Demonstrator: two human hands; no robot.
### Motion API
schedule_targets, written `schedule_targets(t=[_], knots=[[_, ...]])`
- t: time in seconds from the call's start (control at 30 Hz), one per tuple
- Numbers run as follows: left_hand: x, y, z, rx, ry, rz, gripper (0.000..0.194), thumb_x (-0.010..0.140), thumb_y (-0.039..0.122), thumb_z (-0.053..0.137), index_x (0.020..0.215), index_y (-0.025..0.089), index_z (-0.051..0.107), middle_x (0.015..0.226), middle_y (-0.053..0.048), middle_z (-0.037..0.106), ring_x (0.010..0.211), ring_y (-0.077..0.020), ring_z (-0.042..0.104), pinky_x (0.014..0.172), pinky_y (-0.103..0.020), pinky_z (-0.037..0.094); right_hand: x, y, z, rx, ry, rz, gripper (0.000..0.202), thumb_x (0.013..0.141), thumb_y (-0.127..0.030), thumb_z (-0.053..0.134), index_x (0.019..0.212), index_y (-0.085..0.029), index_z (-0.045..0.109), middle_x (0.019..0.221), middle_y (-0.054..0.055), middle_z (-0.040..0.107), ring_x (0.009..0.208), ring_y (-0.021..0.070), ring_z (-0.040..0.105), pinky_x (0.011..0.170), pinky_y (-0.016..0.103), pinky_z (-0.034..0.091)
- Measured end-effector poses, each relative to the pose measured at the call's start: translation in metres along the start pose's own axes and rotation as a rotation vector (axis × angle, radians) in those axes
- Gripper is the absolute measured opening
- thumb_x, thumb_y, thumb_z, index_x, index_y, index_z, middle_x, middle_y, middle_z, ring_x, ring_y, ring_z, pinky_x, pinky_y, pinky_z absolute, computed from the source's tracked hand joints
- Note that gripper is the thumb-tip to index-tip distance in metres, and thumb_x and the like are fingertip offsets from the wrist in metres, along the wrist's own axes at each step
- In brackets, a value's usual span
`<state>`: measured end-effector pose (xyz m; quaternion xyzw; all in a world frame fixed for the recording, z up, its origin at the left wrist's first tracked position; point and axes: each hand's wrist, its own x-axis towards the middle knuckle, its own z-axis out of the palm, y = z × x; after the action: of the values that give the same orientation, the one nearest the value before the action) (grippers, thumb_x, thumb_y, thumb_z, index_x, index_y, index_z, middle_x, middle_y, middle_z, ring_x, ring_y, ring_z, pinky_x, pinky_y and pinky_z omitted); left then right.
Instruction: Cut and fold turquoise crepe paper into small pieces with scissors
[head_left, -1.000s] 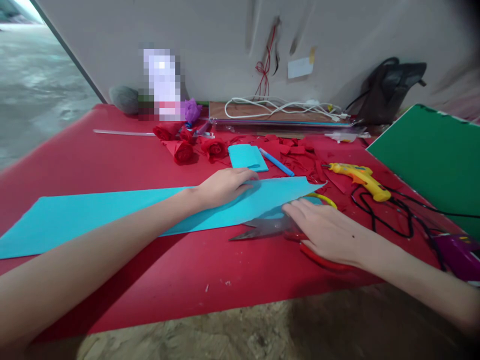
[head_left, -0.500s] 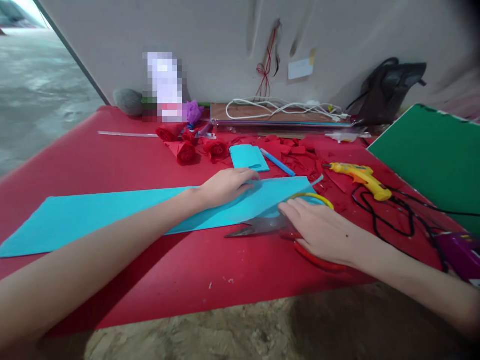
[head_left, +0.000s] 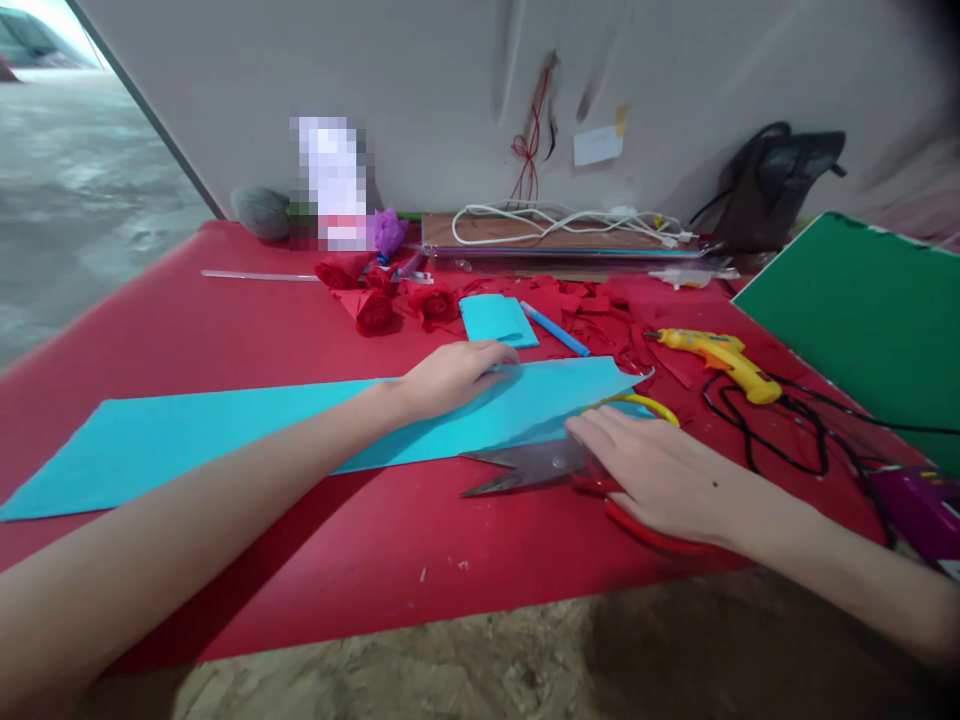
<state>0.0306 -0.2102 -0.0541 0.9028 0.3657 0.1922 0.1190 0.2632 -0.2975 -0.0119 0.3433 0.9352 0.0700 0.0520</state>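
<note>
Vs. half a sec ago: scissors [head_left: 559, 462] sit a touch further R, blades sharper to the eye & parted in a clear V. The turquoise paper strip [head_left: 255, 420] has a thin R corner that stuck up higher then; it's lower now, tip slightly curled. L hand [head_left: 459, 380] same spot on the strip.

Landmark = yellow glue gun [head_left: 724, 362]. Strip lies on the red desk [head_left: 360, 590], L of the gun & nearer the wearer, R end closest to it. It's long, mostly flat & smooth, w/ a slanting loose edge at the R end & another layer showing underneath. L hand, well L of the gun, rests palm-down on it, fingers loosely bent, pressing rather than gripping.

R hand [head_left: 660, 470], on the gun's near side, is closed round the scissors' handles, yellow & red loops showing either side. Blades point L, away from the gun, upper one at the strip's near edge; can't tell if paper's btwn them.
</note>
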Motion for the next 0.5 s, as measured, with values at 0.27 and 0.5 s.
schedule_targets(t=[0.27, 0.5], knots=[[0.002, -0.001, -0.002, -0.047, -0.015, -0.073, 0.027, 0.085, 0.03, 0.042, 0.108, 0.018, 0.05, 0.096, -0.005, 0.063, 0.085, -0.0157, 0.059, 0.073, -0.025, 0.045, -0.031, 0.009, -0.011, 0.285, -0.271, 0.26, 0.027, 0.076, -0.02, 0.041, 0.102, -0.019, 0.048, 0.102, 0.009, 0.058, 0.094, 0.024, 0.055, 0.077, 0.037, 0.042], [0.004, 0.013, -0.002, -0.075, -0.014, -0.212, 0.023, 0.084, 0.029, 0.043, 0.1, 0.017, 0.054, 0.093, -0.005, 0.063, 0.084, -0.017, 0.059, 0.072, -0.026, 0.045, -0.055, 0.02, -0.015, 0.549, -0.395, 0.452, 0.031, 0.082, -0.029, 0.033, 0.109, -0.028, 0.048, 0.11, 0.005, 0.058, 0.094, 0.023, 0.057, 0.07, 0.032, 0.045]])
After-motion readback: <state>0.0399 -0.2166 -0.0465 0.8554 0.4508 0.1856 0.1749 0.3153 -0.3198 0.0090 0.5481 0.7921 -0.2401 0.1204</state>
